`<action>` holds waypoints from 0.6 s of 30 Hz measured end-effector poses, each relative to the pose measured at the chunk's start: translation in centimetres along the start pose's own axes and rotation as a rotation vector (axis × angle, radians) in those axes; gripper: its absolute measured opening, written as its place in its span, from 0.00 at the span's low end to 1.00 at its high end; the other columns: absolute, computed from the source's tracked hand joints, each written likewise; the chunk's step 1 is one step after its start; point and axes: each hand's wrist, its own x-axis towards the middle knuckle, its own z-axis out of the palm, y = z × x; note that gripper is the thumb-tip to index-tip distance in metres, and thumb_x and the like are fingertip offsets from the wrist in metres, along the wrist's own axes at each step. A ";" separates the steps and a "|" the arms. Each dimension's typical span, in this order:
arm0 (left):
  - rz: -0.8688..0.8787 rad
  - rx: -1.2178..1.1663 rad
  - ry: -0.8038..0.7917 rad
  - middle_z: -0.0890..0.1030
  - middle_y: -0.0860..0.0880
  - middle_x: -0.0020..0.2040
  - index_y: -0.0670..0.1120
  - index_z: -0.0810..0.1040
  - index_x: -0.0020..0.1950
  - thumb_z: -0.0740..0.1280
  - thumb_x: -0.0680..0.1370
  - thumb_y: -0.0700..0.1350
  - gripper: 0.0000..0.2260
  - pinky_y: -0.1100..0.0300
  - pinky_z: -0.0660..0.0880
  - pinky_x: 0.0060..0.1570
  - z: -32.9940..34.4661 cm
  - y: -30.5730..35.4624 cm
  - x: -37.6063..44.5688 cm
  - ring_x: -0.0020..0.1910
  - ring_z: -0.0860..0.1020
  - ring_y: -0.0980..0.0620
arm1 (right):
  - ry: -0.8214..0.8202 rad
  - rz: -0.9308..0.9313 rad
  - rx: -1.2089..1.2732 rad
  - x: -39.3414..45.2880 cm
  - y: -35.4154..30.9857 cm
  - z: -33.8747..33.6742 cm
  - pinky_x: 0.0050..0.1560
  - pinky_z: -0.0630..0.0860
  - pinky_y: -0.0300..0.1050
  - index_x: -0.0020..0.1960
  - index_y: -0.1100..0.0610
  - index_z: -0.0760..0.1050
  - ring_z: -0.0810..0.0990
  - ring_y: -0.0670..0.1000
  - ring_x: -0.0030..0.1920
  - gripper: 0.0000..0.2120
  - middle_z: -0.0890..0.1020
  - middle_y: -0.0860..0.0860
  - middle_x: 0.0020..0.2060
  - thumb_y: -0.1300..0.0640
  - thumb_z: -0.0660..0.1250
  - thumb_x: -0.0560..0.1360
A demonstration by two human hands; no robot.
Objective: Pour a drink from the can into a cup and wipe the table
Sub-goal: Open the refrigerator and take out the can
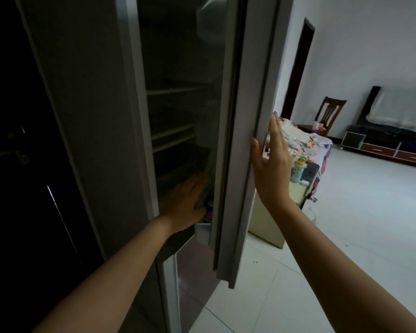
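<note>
I stand at a grey fridge whose door (245,140) is partly open. My right hand (271,164) lies flat on the door's outer edge, thumb wrapped around it, fingers straight. My left hand (185,203) reaches into the dark inside at a lower shelf, fingers spread, holding nothing. Just right of its fingertips stands a can (209,210), only a narrow strip of it showing in the door shelf. No cup and no cloth are in view.
Inside the fridge run several white shelves (173,133). A dark door (22,164) is to the left. Behind the fridge door stand a low cabinet (269,227), a cluttered table (308,145), a chair (329,114) and a TV stand (389,145) on the white tiled floor.
</note>
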 end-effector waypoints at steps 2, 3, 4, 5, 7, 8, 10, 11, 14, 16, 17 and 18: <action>0.066 -0.035 0.000 0.52 0.51 0.77 0.53 0.49 0.76 0.65 0.77 0.44 0.34 0.55 0.48 0.74 1.5 1.1 0.2 0.76 0.48 0.51 | 0.001 0.007 0.010 -0.4 0.8 -1.2 0.70 0.63 0.49 0.73 0.62 0.56 0.61 0.49 0.70 0.27 0.64 0.59 0.71 0.52 0.56 0.77; 0.087 -0.054 -0.004 0.52 0.51 0.77 0.53 0.49 0.76 0.65 0.76 0.44 0.34 0.55 0.47 0.74 2.2 1.5 0.4 0.76 0.48 0.51 | 0.002 0.017 0.009 -0.8 1.2 -1.8 0.69 0.65 0.52 0.73 0.61 0.55 0.62 0.50 0.70 0.27 0.65 0.60 0.71 0.52 0.56 0.77; 0.099 -0.073 -0.015 0.52 0.51 0.77 0.53 0.49 0.76 0.66 0.76 0.45 0.34 0.53 0.48 0.75 2.8 1.8 0.6 0.76 0.49 0.51 | 0.009 0.028 -0.005 -1.1 1.6 -2.4 0.68 0.66 0.53 0.73 0.61 0.55 0.62 0.50 0.70 0.27 0.65 0.60 0.70 0.52 0.55 0.78; 0.108 -0.089 -0.027 0.53 0.51 0.77 0.53 0.49 0.76 0.66 0.76 0.45 0.35 0.50 0.50 0.75 3.4 2.1 0.9 0.76 0.50 0.51 | 0.022 0.033 -0.029 -1.6 2.0 -2.9 0.68 0.66 0.51 0.73 0.62 0.55 0.62 0.48 0.70 0.27 0.66 0.60 0.70 0.53 0.55 0.77; 0.119 -0.076 -0.067 0.53 0.52 0.77 0.56 0.47 0.76 0.65 0.76 0.46 0.35 0.47 0.53 0.74 4.6 2.6 1.4 0.76 0.51 0.52 | 0.047 0.032 -0.082 -2.6 2.9 -4.0 0.66 0.65 0.47 0.72 0.63 0.56 0.59 0.41 0.68 0.27 0.65 0.56 0.69 0.53 0.56 0.77; 0.124 -0.059 -0.089 0.52 0.53 0.77 0.57 0.47 0.76 0.65 0.76 0.46 0.35 0.48 0.53 0.74 5.1 3.1 1.5 0.76 0.51 0.52 | 0.050 0.035 -0.101 -3.2 3.4 -4.5 0.65 0.65 0.47 0.73 0.62 0.56 0.60 0.41 0.68 0.27 0.65 0.54 0.68 0.53 0.56 0.77; 0.126 -0.051 -0.115 0.49 0.53 0.78 0.59 0.45 0.75 0.65 0.76 0.46 0.36 0.51 0.53 0.74 5.9 4.1 2.0 0.76 0.50 0.52 | 0.038 0.039 -0.138 -4.1 4.2 -5.6 0.63 0.69 0.49 0.73 0.57 0.54 0.67 0.51 0.68 0.27 0.67 0.56 0.68 0.53 0.57 0.77; 0.124 -0.062 -0.119 0.48 0.53 0.78 0.61 0.44 0.74 0.66 0.76 0.46 0.37 0.50 0.53 0.74 6.3 4.5 2.3 0.76 0.49 0.52 | 0.028 0.039 -0.166 -4.6 4.7 -6.1 0.63 0.70 0.51 0.73 0.54 0.52 0.70 0.56 0.67 0.27 0.68 0.58 0.68 0.52 0.57 0.77; 0.103 -0.092 -0.131 0.49 0.55 0.77 0.62 0.44 0.73 0.66 0.75 0.45 0.37 0.48 0.56 0.73 7.2 5.8 2.9 0.76 0.50 0.51 | 0.013 0.060 -0.232 -5.6 6.1 -7.6 0.61 0.73 0.57 0.71 0.51 0.51 0.72 0.61 0.65 0.26 0.69 0.61 0.68 0.51 0.56 0.76; 0.092 -0.155 -0.140 0.51 0.55 0.77 0.63 0.46 0.74 0.66 0.75 0.44 0.37 0.46 0.60 0.72 7.8 6.6 3.2 0.75 0.54 0.50 | 0.010 0.108 -0.240 -6.3 6.9 -8.4 0.57 0.76 0.59 0.72 0.51 0.53 0.73 0.60 0.64 0.26 0.70 0.61 0.66 0.50 0.56 0.76; 0.098 -0.192 -0.145 0.52 0.55 0.77 0.63 0.46 0.74 0.66 0.75 0.43 0.38 0.46 0.61 0.71 8.0 7.1 3.4 0.75 0.56 0.50 | 0.017 0.136 -0.242 -6.5 7.4 -8.8 0.55 0.77 0.59 0.72 0.53 0.55 0.74 0.60 0.62 0.26 0.71 0.61 0.65 0.50 0.57 0.77; 0.106 -0.218 -0.155 0.53 0.55 0.77 0.63 0.46 0.74 0.66 0.74 0.42 0.38 0.46 0.61 0.71 8.2 7.8 3.6 0.75 0.56 0.50 | 0.029 0.164 -0.242 -6.6 8.0 -9.3 0.53 0.78 0.59 0.72 0.57 0.57 0.75 0.59 0.61 0.26 0.73 0.62 0.64 0.53 0.59 0.77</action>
